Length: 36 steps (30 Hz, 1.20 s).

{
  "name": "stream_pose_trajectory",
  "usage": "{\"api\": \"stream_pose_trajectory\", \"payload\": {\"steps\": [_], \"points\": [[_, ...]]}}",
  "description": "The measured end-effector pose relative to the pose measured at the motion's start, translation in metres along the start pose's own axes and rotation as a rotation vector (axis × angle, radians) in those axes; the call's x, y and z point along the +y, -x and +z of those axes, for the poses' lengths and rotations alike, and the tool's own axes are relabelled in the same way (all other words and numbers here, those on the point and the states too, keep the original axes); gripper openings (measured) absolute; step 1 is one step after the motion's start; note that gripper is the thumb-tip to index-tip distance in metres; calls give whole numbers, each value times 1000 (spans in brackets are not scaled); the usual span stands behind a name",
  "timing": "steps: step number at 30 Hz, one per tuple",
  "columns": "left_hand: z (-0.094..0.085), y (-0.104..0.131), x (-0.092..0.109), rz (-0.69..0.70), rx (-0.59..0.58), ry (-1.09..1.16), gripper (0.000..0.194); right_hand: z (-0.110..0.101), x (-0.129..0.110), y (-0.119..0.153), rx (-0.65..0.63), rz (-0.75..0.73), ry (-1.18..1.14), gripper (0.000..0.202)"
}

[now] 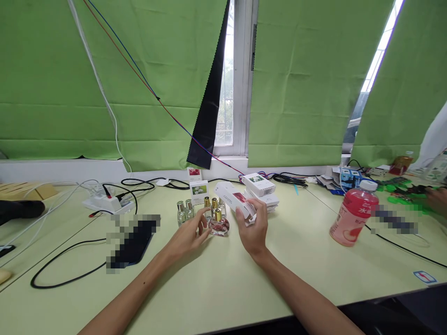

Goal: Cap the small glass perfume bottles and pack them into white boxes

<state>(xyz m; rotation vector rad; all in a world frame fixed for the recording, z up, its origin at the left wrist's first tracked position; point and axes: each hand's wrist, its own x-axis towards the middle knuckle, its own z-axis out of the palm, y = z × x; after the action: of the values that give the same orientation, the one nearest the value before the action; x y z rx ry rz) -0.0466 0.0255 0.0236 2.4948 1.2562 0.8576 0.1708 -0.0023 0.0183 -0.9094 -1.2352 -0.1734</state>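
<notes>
Head: held carton (233, 198) illegible, pink bottle (353, 216) reads 水.

Our left hand (190, 231) and right hand (254, 229) were bare. The left forearm (131, 298) and right forearm (296, 286) were bare too, slender, widening toward the bottom of the frame; one small dark spot (144, 282) marked the left, at lower left.

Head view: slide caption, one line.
Left hand beside a gold-capped bottle; right hand holding a white box.
</notes>
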Motion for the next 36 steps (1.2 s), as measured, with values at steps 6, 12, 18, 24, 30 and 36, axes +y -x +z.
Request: {"api": "stream_pose_trajectory", "payload": {"steps": [6, 12, 18, 24, 30, 36], "points": [[-25, -2, 0, -52, 490, -9, 29, -3, -10, 6, -108, -124, -139, 32], [-47, 3, -1, -55, 785, -22, 24, -5, -16, 14, -339, -285, -299, 49], [-48, 5, -5, 24, 681, -101, 32, -5, -19, 18, -644, -312, -370, 46], [-36, 6, -1, 92, 286, -69, 29, -7, -21, 18, -860, -170, -358, 49], [-32, 5, 9, 161, 27, -80, 29, -6, -19, 17, -889, -107, -394, 50], [-33, 6, -1, 162, -97, 25, 36, -4, -15, 18, -897, -57, -409, 53]]}}
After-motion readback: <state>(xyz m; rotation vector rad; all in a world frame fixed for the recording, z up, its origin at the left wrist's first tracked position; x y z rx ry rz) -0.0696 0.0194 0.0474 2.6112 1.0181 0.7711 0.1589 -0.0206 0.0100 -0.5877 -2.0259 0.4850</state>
